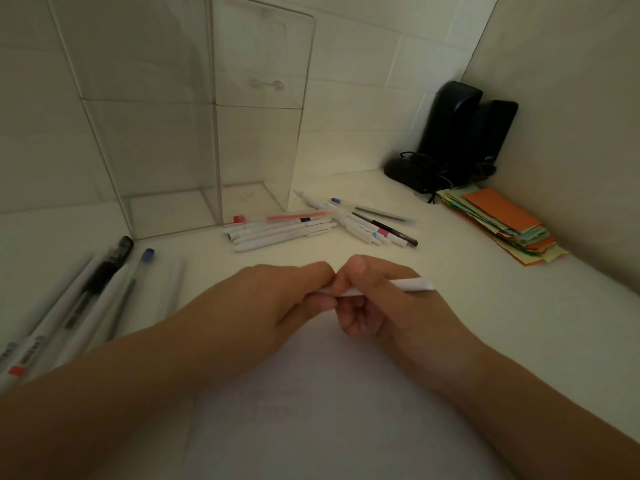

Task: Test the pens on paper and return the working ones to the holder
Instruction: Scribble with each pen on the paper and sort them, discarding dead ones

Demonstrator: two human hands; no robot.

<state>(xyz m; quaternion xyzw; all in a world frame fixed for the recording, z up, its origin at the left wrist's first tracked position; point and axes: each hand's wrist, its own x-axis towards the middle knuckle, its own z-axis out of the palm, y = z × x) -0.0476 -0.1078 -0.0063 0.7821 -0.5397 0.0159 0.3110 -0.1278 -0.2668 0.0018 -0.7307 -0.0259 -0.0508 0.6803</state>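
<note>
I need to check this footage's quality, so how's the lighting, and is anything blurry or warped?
Head view: dim, flat light with soft shadows; the pens at the left edge are smeared and stretched by the wide lens; the clear holder leans and bows; both hands around the white pen are slightly soft.

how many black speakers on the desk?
2. Both stand in the far right corner: the taller speaker on the left, the second speaker touching its right side, partly hidden behind it. Nothing suggests a third.
</note>
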